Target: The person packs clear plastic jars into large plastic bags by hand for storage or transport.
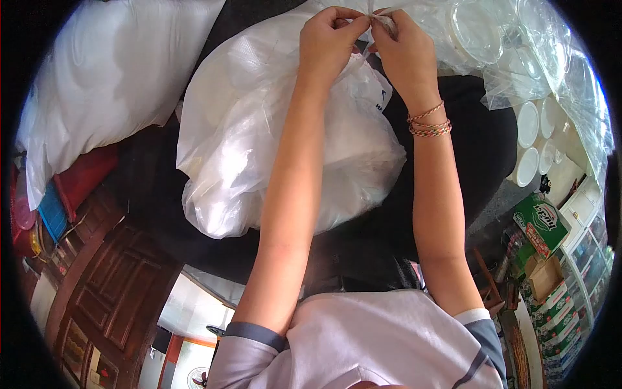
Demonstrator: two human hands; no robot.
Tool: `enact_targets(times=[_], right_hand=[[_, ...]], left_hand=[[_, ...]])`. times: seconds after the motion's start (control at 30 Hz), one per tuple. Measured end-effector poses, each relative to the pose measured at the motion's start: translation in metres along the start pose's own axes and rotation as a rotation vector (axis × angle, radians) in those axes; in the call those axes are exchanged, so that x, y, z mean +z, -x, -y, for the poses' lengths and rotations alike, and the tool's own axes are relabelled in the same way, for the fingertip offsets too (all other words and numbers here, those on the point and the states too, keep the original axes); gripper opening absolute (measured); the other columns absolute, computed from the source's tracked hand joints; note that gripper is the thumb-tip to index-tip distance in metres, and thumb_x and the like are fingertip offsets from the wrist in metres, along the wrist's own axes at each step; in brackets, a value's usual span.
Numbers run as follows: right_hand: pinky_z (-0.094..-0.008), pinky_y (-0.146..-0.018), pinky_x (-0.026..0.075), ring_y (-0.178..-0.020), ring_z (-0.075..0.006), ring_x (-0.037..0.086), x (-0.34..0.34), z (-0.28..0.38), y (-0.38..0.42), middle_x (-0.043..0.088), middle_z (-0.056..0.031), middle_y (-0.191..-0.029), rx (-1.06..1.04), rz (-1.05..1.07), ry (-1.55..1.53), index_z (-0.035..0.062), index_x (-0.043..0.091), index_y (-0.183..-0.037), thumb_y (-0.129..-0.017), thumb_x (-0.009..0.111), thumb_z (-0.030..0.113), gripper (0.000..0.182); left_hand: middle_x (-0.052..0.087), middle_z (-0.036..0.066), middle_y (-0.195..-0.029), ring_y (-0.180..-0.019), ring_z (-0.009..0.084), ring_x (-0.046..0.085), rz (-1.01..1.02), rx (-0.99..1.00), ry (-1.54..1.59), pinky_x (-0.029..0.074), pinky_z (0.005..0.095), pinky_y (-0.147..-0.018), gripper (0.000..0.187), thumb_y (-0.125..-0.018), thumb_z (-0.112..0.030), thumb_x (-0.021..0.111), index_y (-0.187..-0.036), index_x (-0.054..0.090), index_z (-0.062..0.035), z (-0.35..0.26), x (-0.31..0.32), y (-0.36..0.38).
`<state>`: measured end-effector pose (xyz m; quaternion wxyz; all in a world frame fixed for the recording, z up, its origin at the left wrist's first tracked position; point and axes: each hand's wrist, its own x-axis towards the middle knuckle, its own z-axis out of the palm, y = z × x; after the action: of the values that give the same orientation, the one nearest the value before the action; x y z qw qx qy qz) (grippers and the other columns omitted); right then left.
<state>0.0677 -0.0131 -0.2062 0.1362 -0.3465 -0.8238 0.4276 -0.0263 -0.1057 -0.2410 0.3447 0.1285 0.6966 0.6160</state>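
Observation:
A translucent white plastic bag (233, 149), full and rounded, lies across the dark-clothed lap, with a small dark logo faintly visible near its upper right. My left hand (329, 40) pinches the gathered plastic at the bag's top, thumb and fingers pressed together. Close beside it, my right hand (407, 50) grips the same twisted plastic, its fingers closed. Braided bracelets (429, 128) circle the right wrist. The exact form of the plastic between the fingertips is partly hidden by the fingers.
Another large white bag (123, 71) stands at the upper left. Clear plastic packs of round lidded tubs (476, 32) lie at the upper right, with white tubs (527, 124) below. Green boxes (541, 223) are at the right, a wooden door (116, 292) at the lower left.

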Motion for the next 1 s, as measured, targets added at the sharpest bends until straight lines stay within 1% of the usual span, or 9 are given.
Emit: enact_targets(times=[0.13,0.23,0.43,0.53,0.6,0.7,0.83,0.93,1.0], right_hand=[[-0.0319,-0.067,0.054,-0.073,-0.0209,0.073,0.001,-0.006,-0.001,0.073,-0.0139,-0.084,-0.05,-0.01,-0.03,-0.0003,0.066,-0.107,-0.092,0.061,0.021,0.027],[-0.031,-0.066,0.054,-0.073,-0.0203,0.073,0.002,-0.005,-0.002,0.073,-0.0139,-0.085,-0.05,-0.008,-0.061,0.0,0.066,-0.108,-0.092,0.061,0.02,0.026],[-0.03,-0.066,0.054,-0.072,-0.0187,0.073,0.001,-0.001,-0.003,0.073,-0.0138,-0.086,-0.009,-0.009,-0.079,-0.0004,0.066,-0.109,-0.093,0.06,0.017,0.024],[-0.0298,-0.066,0.053,-0.071,-0.0185,0.072,0.002,-0.003,-0.002,0.073,-0.0136,-0.086,-0.019,0.004,-0.078,-0.0005,0.065,-0.109,-0.094,0.059,0.017,0.024],[-0.03,-0.066,0.053,-0.07,-0.0184,0.072,0.002,-0.004,-0.002,0.072,-0.0133,-0.085,-0.055,0.003,-0.135,-0.0001,0.064,-0.109,-0.094,0.059,0.018,0.024],[-0.0367,-0.06,0.049,-0.067,-0.0265,0.066,-0.003,0.007,0.0,0.066,-0.0167,-0.074,0.069,0.033,-0.067,-0.0043,0.062,-0.101,-0.095,0.057,0.013,0.019],[-0.0428,-0.063,0.049,-0.072,-0.0365,0.066,-0.001,0.003,0.0,0.067,-0.0207,-0.078,0.0,0.018,-0.038,-0.0021,0.06,-0.1,-0.096,0.054,0.013,0.017],[-0.0445,-0.064,0.049,-0.075,-0.0396,0.066,0.002,-0.004,-0.001,0.067,-0.0222,-0.08,-0.046,0.003,-0.002,-0.0019,0.059,-0.1,-0.095,0.053,0.012,0.016],[-0.0452,-0.065,0.049,-0.076,-0.0413,0.065,0.003,-0.005,-0.002,0.066,-0.0231,-0.081,-0.059,0.003,0.011,-0.002,0.059,-0.099,-0.095,0.053,0.011,0.015]], left_hand=[[0.068,0.007,-0.081,-0.068,0.0148,0.066,-0.008,-0.032,0.015,0.054,0.0287,-0.056,0.017,-0.092,-0.014,0.065,-0.099,0.068,0.0009,-0.016,0.002,0.005],[0.068,0.008,-0.079,-0.067,0.0155,0.066,-0.026,0.013,-0.159,0.056,0.0291,-0.058,0.016,-0.092,-0.013,0.065,-0.098,0.068,0.0023,-0.033,0.003,0.012],[0.071,0.005,-0.076,-0.061,0.0132,0.067,-0.047,0.225,-0.27,0.052,0.0264,-0.054,0.02,-0.085,-0.015,0.072,-0.095,0.072,0.002,-0.027,-0.004,0.011],[0.071,0.007,-0.076,-0.061,0.0159,0.069,-0.065,0.16,-0.176,0.053,0.0273,-0.052,0.018,-0.083,-0.013,0.072,-0.093,0.07,0.0023,-0.029,-0.003,0.013],[0.069,0.008,-0.077,-0.063,0.0154,0.067,-0.018,0.056,-0.159,0.055,0.0283,-0.052,0.016,-0.088,-0.012,0.068,-0.093,0.068,0.003,-0.042,-0.002,0.016],[0.068,0.01,-0.079,-0.064,0.0153,0.066,-0.006,-0.024,-0.166,0.056,0.0288,-0.051,0.016,-0.089,-0.012,0.068,-0.092,0.067,0.0038,-0.041,0.0,0.013],[0.068,0.009,-0.077,-0.063,0.0161,0.066,-0.091,-0.074,-0.115,0.054,0.0297,-0.05,0.017,-0.086,-0.013,0.071,-0.087,0.066,0.0035,-0.038,0.008,0.011],[0.068,0.009,-0.075,-0.063,0.0175,0.067,-0.119,-0.061,-0.298,0.053,0.0311,-0.05,0.017,-0.084,-0.014,0.072,-0.084,0.066,0.0026,-0.044,0.013,0.009],[0.069,0.01,-0.075,-0.065,0.0181,0.068,-0.2,0.117,-0.508,0.052,0.0316,-0.051,0.018,-0.083,-0.015,0.072,-0.083,0.066,0.002,-0.035,0.015,0.005]])
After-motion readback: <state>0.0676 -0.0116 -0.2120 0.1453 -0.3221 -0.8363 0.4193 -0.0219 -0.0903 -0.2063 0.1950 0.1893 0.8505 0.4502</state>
